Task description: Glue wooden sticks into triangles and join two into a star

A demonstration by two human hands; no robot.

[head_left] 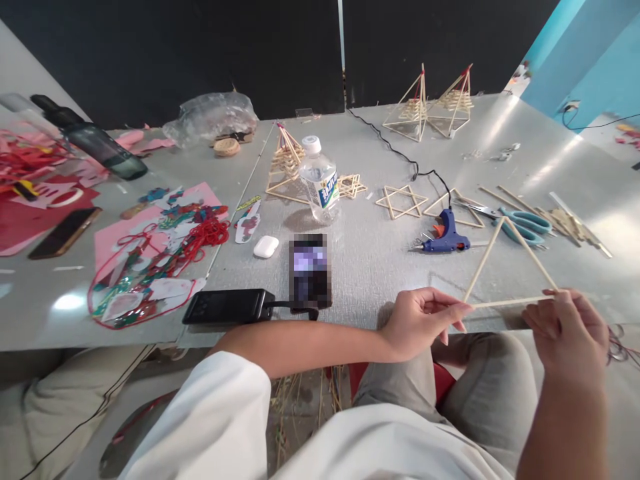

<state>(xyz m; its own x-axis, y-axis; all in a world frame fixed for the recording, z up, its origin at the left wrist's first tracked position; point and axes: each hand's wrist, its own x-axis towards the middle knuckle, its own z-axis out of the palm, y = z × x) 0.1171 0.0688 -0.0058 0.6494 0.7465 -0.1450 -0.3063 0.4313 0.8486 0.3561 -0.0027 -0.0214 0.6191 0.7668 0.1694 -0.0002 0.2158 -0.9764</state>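
Above the front edge of a shiny silver-grey table (pixel 370 273), a person's left hand (pixel 425 320) and right hand (pixel 570 330) pinch the two lower corners of a thin, pale wooden-stick triangle (pixel 513 302). The frame looks light and stiff, likely fragile at its joints; corners seem the surest hold. Its peak overlaps teal-handled metal scissors (pixel 525 215) in view; whether they touch cannot be told. Just beyond sits a blue plastic glue gun (pixel 447 237), crowding that side; room to move looks wider leftward, toward a clear, white-capped plastic bottle (pixel 320 187). Wooden-stick pyramids (pixel 414 110) stand at the far edge.
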